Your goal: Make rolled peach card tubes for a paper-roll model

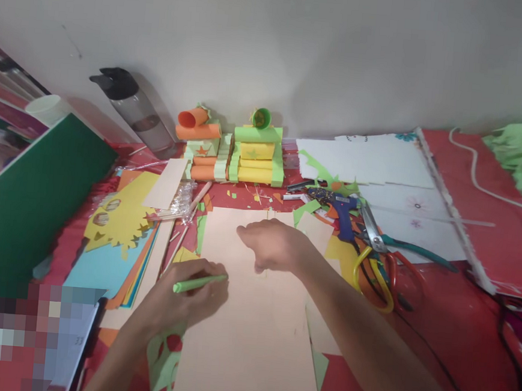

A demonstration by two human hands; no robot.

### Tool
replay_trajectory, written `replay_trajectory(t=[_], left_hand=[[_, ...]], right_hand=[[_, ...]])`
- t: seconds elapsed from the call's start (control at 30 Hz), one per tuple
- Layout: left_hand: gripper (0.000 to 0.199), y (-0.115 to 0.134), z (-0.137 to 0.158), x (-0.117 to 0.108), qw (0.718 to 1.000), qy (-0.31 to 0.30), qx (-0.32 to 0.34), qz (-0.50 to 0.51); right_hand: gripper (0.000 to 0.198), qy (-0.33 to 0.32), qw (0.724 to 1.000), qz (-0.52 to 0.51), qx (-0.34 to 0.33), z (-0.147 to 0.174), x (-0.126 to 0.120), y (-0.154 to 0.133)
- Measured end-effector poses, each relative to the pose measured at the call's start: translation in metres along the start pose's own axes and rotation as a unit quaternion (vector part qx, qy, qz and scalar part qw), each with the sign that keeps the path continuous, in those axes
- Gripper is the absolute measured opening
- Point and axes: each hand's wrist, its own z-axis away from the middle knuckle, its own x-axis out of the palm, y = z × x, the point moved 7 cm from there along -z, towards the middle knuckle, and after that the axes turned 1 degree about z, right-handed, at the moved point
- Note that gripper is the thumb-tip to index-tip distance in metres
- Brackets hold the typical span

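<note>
Red cloth covers the table [450, 319], which is set against a grey wall [285, 53]; on it, straight before the person, lies a peach sheet [249, 345], its long side running away from the body, presumably so both hands can reach it. The left hand [205, 302] is over the sheet's left edge, fingers curled closed around a green pen [197, 283]; the grip looks like a writing one, though I cannot make out the tip. The right hand [279, 245] lies across the upper part, loosely open, index finger outstretched and thumb apart; it seems to steady the sheet, though whether something thin is pinned beneath I cannot tell. Just right of the sheet are a glue gun [343, 214] and scissors [371, 228], likely parked there for easy reach; to the left, coloured papers [101, 267] lie stacked and fanned, a yellow cutout [126, 215] on top. Beyond, two paper models [257, 153] stand side by side near the wall, perhaps to spare them knocks; a bottle [140, 117] leans left of them.
</note>
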Motion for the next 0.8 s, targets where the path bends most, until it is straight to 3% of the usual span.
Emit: replay_trajectory(t=[0.23, 0.53, 0.8], left_hand=[[0.022, -0.009, 0.005, -0.01, 0.999, 0.022, 0.006, -0.03], [0.02, 0.017, -0.005, 0.012, 0.999, -0.005, 0.008, 0.052], [0.022, -0.003, 0.004, -0.005, 1.0, 0.017, 0.001, -0.001]], right_hand=[[0.044, 0.011, 1.0, 0.001, -0.003, -0.001, 0.0, 0.0], [0.043, 0.015, 1.0, -0.004, 0.003, -0.002, 0.001, -0.001], [0.041, 0.016, 1.0, -0.008, 0.001, -0.006, 0.006, 0.003]])
